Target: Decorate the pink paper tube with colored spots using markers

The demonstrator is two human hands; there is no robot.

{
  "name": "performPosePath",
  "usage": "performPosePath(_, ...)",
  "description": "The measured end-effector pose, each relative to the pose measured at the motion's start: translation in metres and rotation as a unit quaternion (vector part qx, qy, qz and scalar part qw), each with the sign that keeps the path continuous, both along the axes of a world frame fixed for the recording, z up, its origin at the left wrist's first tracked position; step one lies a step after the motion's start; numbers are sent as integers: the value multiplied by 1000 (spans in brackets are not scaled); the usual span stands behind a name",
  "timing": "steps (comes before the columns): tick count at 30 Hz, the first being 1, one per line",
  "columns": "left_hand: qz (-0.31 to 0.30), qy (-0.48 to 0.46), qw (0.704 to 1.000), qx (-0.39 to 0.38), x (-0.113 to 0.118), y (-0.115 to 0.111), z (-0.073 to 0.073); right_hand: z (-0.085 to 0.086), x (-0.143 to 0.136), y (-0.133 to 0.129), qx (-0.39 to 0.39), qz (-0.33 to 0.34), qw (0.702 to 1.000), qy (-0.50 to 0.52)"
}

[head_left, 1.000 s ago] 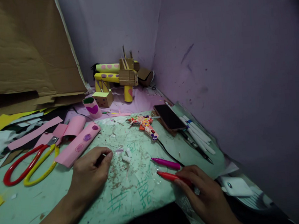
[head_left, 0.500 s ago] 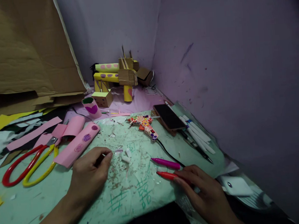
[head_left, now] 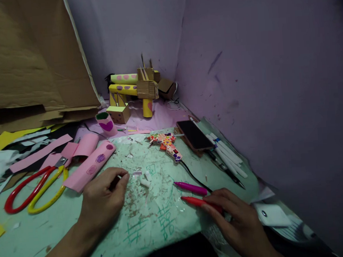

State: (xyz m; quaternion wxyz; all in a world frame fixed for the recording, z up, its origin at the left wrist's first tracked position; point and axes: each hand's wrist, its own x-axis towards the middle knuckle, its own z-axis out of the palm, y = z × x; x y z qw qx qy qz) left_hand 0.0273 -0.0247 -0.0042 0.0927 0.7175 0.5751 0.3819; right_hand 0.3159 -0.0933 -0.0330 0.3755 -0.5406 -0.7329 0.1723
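My right hand (head_left: pixel 235 218) grips a red marker (head_left: pixel 192 201) between thumb and fingers near the table's front edge, its tip pointing left. Just beyond it lies a magenta marker (head_left: pixel 191 188). My left hand (head_left: pixel 105 195) rests on the table with its fingers curled in and the thumb close to the forefinger; nothing shows in it. Close to its fingertips are small white scraps (head_left: pixel 145 182). Behind that hand lies a pink paper tube (head_left: pixel 89 167) with purple spots. Scissors (head_left: pixel 48 188) with red and yellow handles are to its left.
A flower-patterned glue gun (head_left: pixel 168 144) lies mid-table, its cord running toward my right hand. On the right are a phone (head_left: pixel 194 135) and several white markers (head_left: pixel 227 154). Cardboard-and-paper figures (head_left: pixel 133 90) stand at the back, near a pink cup with a heart (head_left: pixel 106 125). A large cardboard sheet (head_left: pixel 34 56) leans at left.
The view has shifted very slightly. My right hand has edged a little to the right with the red marker; my left hand keeps its pose.
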Motion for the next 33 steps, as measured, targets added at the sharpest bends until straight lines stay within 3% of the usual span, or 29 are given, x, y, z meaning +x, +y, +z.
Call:
performPosePath(2, -29, 8, 999, 39, 5, -1, 5, 3, 1, -1, 1, -20, 1000, 20)
performPosePath(5, -78, 23, 992, 99, 12, -2, 13, 8, 4, -4, -10, -103, 993, 63)
performPosePath(9, -51, 38, 989, 136, 12, -2, 20, 14, 7, -1, -68, -179, 977, 90)
performPosePath(15, 24, 54, 990, 130, -6, 4, 30, 21, 12, 15, -84, -159, 975, 129)
performPosePath(17, -16, 67, 994, 80, -8, 6, 30, 26, 11, 21, -78, -150, 976, 134)
performPosePath(20, -147, 134, 978, -59, 1, 7, 24, 35, 1, 29, -62, -125, 980, 142)
performPosePath(24, -180, 252, 940, -145, 21, 4, 13, 43, -26, 35, -53, -73, 984, 157)
performPosePath(28, -192, 264, 930, -170, 25, 5, 8, 42, -47, 36, -86, -7, 979, 184)
performPosePath(33, -202, 137, 963, -114, 17, 7, 7, 36, -51, 37, -54, 27, 993, 101)
